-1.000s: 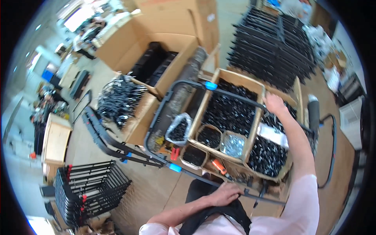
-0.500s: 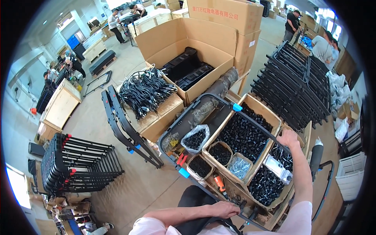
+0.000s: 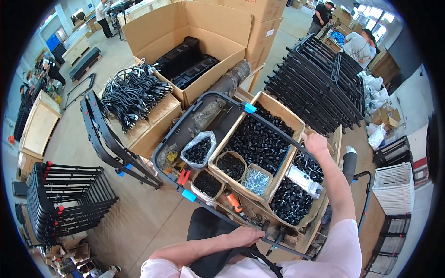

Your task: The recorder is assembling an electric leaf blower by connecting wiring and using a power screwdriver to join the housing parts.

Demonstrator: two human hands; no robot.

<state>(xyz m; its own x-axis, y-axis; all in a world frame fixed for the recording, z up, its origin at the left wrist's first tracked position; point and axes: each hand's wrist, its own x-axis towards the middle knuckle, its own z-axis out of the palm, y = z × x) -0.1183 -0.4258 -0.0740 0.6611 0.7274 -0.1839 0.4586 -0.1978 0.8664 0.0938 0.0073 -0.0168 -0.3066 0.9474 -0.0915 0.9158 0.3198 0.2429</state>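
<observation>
A black tubular frame with rounded corners and blue clips lies across a workbench of parts trays. My left hand is closed round its near tube, close to my body. Farther off, my right hand is closed on the frame's far tube, above the right-hand trays; its fingertips are partly hidden. Between my hands stand a tray of black knob-like parts, a box of silver screws and a large tray of small black parts. An orange-handled tool lies near my left hand.
Bundled black cables sit on a carton at left, beside an open cardboard box. Folded black frames lean there. Stacks of black frames stand at far right and lower left. Co-workers stand at the back right.
The whole view has swung to the right, so the bench and boxes sit farther left and higher in the picture. Both my hands still hold the frame.
</observation>
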